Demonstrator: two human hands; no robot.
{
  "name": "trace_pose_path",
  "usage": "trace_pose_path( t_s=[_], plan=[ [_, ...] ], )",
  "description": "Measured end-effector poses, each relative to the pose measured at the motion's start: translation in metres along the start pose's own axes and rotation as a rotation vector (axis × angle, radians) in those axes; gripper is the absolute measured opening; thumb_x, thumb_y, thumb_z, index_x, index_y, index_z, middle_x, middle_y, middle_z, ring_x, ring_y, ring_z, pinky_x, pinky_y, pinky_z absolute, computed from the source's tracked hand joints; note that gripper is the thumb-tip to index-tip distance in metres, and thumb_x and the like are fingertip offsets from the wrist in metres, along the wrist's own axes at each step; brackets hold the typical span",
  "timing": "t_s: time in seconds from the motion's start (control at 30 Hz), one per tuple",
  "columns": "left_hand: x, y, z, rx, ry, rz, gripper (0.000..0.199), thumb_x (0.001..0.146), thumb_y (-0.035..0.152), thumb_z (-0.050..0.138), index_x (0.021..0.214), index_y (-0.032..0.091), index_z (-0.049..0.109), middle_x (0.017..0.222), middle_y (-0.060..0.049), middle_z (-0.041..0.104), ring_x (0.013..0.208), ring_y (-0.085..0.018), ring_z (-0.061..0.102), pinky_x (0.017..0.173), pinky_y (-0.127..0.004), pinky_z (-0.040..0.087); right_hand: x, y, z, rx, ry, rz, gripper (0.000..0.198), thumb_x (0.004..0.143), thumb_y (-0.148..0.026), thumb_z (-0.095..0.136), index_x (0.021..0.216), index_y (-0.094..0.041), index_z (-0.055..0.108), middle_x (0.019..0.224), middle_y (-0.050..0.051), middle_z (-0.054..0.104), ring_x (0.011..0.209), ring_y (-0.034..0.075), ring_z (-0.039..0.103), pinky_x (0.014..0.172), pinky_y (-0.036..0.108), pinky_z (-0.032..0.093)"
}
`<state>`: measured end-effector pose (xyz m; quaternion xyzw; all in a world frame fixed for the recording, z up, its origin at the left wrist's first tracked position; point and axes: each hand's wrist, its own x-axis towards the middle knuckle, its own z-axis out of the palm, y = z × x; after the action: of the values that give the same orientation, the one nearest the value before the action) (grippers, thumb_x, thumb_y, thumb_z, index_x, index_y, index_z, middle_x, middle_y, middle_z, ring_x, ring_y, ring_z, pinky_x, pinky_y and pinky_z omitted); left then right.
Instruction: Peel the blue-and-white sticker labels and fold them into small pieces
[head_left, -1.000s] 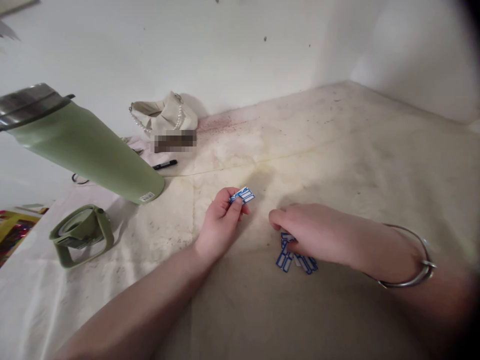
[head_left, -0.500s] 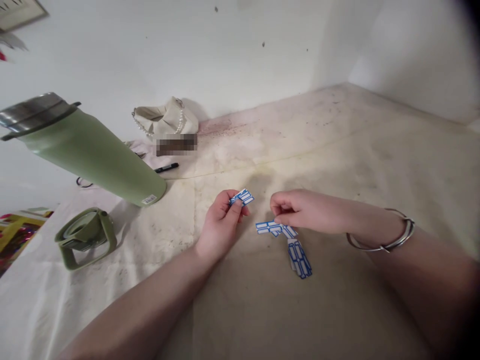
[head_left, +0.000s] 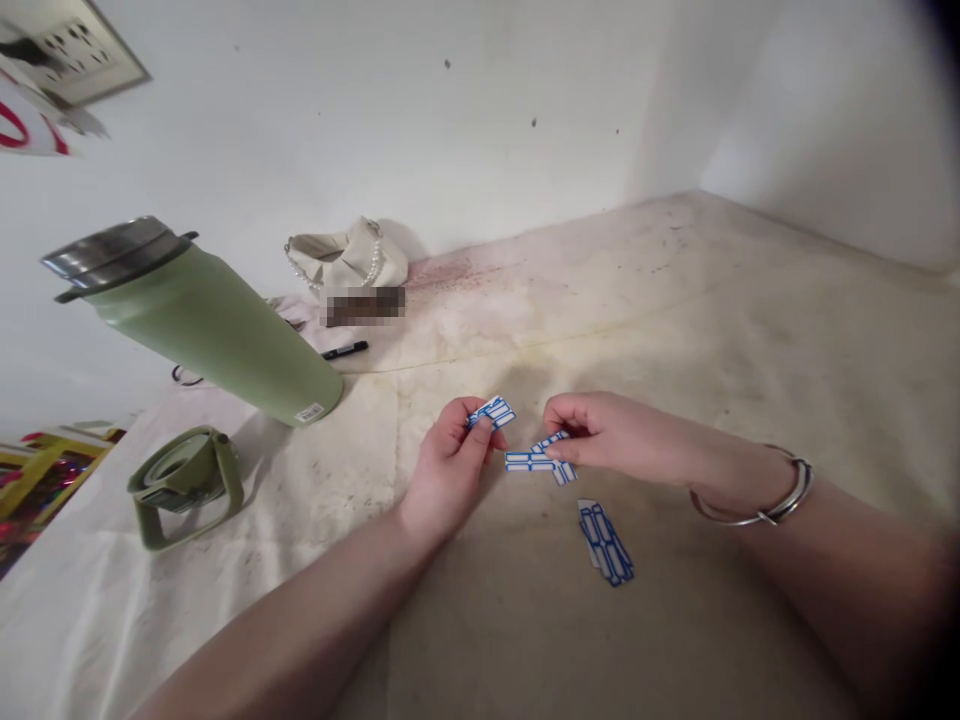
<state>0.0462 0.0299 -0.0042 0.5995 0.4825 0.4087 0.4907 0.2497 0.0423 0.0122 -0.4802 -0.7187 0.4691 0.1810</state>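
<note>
Between thumb and fingers, my left hand (head_left: 454, 450) pinches a small bunch of white label stickers (head_left: 495, 412) with blue borders. Just to the right, my right hand (head_left: 581, 428) is closed on more blue-bordered label stickers (head_left: 529, 461), which fan out crosswise below its fingertips. The left end of these strips comes close to my left fingers; whether they touch is unclear. A separate overlapping pile of the same label stickers (head_left: 604, 542) lies on the cloth nearer to me, below my right hand. A metal bangle circles my right wrist.
A tall green tumbler (head_left: 217, 330) with a steel rim stands at left, its green handled lid (head_left: 184, 485) in front. Behind are a cream pearl-strap bag (head_left: 349, 262), a black pen (head_left: 346, 350) and a blurred-out item. A pale cloth (head_left: 675, 310) covers the table, with walls behind.
My right hand has lifted its label stickers away from the pile and brought them nearer my left hand. My left hand keeps its bunch. The camera view has shifted slightly.
</note>
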Motion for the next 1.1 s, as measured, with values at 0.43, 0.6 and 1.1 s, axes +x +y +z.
trace_pose_path(
  t_s=[0.43, 0.6, 1.1],
  plan=[
    [0.0, 0.001, 0.0, -0.004, 0.025, -0.023, 0.014, 0.088, 0.033, 0.049, 0.091, 0.02, 0.053, 0.071, 0.003, 0.06, 0.06, -0.008, 0.045, 0.057, -0.018, 0.037, 0.005, 0.004, -0.004, -0.061, 0.131, 0.048, 0.019, 0.08, -0.029, 0.05, 0.086, -0.021, 0.066, 0.077, 0.002, 0.065, 0.067, 0.016, 0.056, 0.056, 0.026, 0.037],
    [0.0, 0.001, 0.0, -0.011, 0.02, -0.029, 0.013, 0.089, 0.032, 0.048, 0.091, 0.02, 0.053, 0.071, 0.004, 0.059, 0.059, -0.008, 0.044, 0.057, -0.018, 0.036, 0.008, 0.004, -0.003, -0.086, 0.186, 0.075, 0.016, 0.076, -0.034, 0.056, 0.072, -0.019, 0.061, 0.062, -0.001, 0.058, 0.058, 0.013, 0.05, 0.052, 0.025, 0.035],
    [0.0, 0.002, 0.0, 0.006, 0.015, -0.043, 0.013, 0.088, 0.031, 0.048, 0.09, 0.02, 0.052, 0.071, 0.003, 0.059, 0.059, -0.009, 0.044, 0.057, -0.019, 0.036, 0.008, 0.002, -0.004, -0.082, 0.258, 0.133, 0.014, 0.081, -0.029, 0.051, 0.082, -0.019, 0.061, 0.066, 0.0, 0.059, 0.061, 0.014, 0.053, 0.054, 0.025, 0.037]
  ],
)
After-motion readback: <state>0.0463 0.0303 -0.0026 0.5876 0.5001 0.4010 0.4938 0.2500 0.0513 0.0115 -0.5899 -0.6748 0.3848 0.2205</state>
